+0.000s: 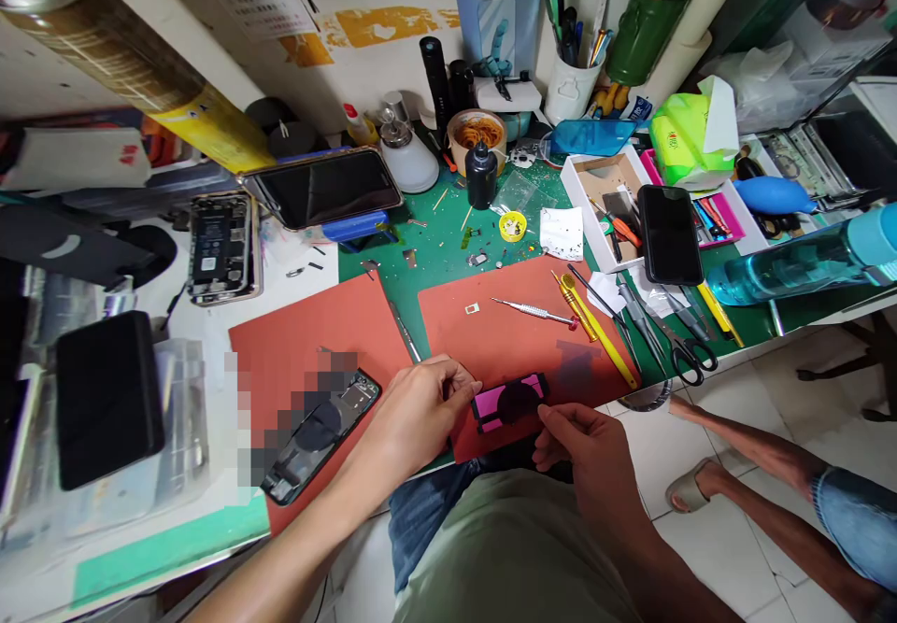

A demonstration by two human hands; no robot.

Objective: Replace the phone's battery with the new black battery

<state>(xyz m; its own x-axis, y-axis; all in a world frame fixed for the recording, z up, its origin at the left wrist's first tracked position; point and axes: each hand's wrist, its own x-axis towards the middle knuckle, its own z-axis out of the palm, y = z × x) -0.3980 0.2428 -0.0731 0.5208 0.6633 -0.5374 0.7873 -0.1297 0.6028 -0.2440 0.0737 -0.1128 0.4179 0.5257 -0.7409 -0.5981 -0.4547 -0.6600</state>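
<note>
A flat pink-and-black piece with a black disc (519, 403) is held between my two hands, over the right red mat's front edge. My left hand (431, 403) is closed, its fingertips pinched at the piece's left end. At the right end, the thumb and fingers of my right hand (585, 436) pinch its edge. An opened phone housing (326, 431) with a dark round pad lies tilted on the left red mat (315, 324), beside my left forearm. Part of the area around it is pixelated.
Beyond the right mat (448, 324) are a screwdriver (536, 311), yellow tool, tweezers and scissors (690, 357). Phones (108, 399) and an opened phone (220, 249) lie left. A bottle (805, 254) and parts box (606, 193) stand right. Another person's legs (757, 502) show at right.
</note>
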